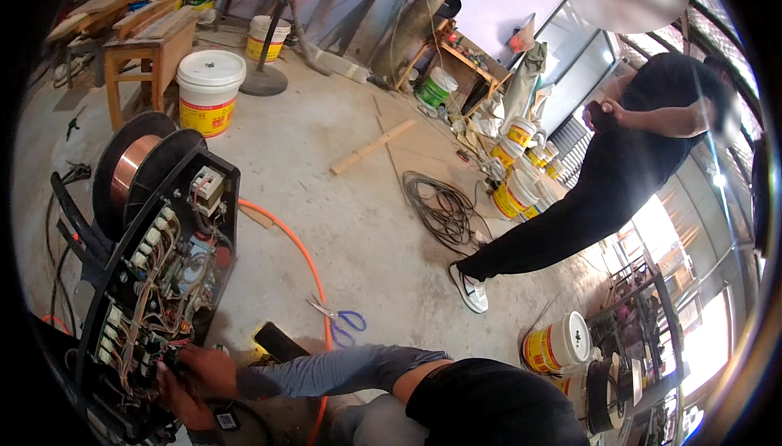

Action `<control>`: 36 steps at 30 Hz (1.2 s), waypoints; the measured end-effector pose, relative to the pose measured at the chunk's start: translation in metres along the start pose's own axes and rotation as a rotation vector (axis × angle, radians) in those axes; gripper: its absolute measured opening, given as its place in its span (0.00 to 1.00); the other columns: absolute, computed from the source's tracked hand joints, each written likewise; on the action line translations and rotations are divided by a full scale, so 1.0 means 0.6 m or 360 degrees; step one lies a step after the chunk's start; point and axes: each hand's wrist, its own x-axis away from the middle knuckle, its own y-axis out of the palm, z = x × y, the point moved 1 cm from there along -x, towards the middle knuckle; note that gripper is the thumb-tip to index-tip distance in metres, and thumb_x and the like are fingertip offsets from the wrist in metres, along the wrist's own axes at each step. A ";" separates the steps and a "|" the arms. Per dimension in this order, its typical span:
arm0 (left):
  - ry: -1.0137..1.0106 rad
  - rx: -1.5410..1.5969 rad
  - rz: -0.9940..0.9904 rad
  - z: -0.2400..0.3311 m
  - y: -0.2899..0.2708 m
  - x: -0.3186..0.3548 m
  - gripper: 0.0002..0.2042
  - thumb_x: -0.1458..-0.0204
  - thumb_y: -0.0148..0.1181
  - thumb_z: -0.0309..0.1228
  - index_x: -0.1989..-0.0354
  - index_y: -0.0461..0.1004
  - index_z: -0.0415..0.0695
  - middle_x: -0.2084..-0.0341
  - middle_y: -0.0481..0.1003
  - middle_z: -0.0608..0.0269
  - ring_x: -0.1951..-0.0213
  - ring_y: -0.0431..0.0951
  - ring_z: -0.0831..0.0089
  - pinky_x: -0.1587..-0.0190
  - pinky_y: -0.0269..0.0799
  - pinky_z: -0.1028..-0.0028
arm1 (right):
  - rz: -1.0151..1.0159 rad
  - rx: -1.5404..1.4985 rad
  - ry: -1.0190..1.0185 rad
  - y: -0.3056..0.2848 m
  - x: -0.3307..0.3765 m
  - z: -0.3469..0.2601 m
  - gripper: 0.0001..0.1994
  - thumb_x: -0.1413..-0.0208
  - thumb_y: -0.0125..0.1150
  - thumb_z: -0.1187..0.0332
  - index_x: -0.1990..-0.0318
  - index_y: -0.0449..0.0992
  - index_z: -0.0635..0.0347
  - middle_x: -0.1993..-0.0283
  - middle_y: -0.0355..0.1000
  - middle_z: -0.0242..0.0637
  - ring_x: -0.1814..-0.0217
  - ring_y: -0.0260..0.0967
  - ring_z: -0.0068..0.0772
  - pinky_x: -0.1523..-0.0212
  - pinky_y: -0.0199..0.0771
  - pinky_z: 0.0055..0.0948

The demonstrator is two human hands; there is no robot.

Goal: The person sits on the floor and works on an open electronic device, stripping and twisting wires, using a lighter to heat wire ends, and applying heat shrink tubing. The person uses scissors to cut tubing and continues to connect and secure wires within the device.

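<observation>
An opened black machine housing (224, 226) stands on the floor at the left. Inside it are circuit boards, bundled wires (155, 295) and rows of white connectors (110, 336). A spool of copper-coloured wire (134, 165) is mounted at its far end. My right hand (210, 371), in a grey sleeve, reaches to the near end of the wiring with closed fingers. Just below it, my left hand (183, 401) is closed at the same spot. Both hands meet at a small dark part, mostly hidden by the fingers, that I cannot make out.
Scissors (340, 320) lie beside an orange hose (314, 267), near a dark flat phone-like object (281, 342). A person in black (586, 202) stands at the right near coiled cable (440, 210). Buckets (210, 92), a wooden bench (151, 43) and a plank (373, 147) are farther off.
</observation>
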 end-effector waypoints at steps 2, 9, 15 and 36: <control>0.0144 -0.0272 0.0024 -0.009 -0.009 -0.002 0.28 0.29 0.49 0.49 0.26 0.59 0.50 0.35 0.65 0.49 0.34 0.68 0.53 0.36 0.71 0.51 | 0.0071 -0.0080 -0.0083 0.011 0.008 0.004 0.18 0.44 0.62 0.68 0.49 0.67 0.65 0.46 0.65 0.56 0.52 0.72 0.65 0.58 0.74 0.56; 0.0547 -0.0859 -0.0144 -0.112 -0.138 -0.109 0.30 0.27 0.41 0.51 0.23 0.54 0.47 0.29 0.58 0.52 0.31 0.64 0.52 0.32 0.68 0.52 | 0.0163 -0.0126 -0.0273 -0.008 0.005 -0.037 0.22 0.42 0.61 0.67 0.44 0.64 0.64 0.38 0.61 0.57 0.51 0.71 0.66 0.55 0.74 0.56; 0.1003 -0.2348 -0.0275 -0.064 -0.013 -0.041 0.29 0.28 0.44 0.47 0.24 0.53 0.45 0.29 0.59 0.53 0.30 0.63 0.53 0.27 0.59 0.56 | 0.0041 -0.0128 -0.0184 -0.037 0.026 -0.011 0.20 0.42 0.62 0.65 0.44 0.70 0.63 0.35 0.62 0.55 0.44 0.70 0.63 0.49 0.75 0.54; -0.0073 0.0049 0.0248 0.031 0.124 0.138 0.08 0.33 0.60 0.34 0.53 0.76 0.43 0.52 0.78 0.61 0.51 0.79 0.71 0.46 0.76 0.68 | -0.0379 -0.0685 0.0099 -0.138 0.006 0.008 0.14 0.34 0.61 0.70 0.45 0.71 0.67 0.52 0.70 0.43 0.50 0.68 0.35 0.46 0.69 0.31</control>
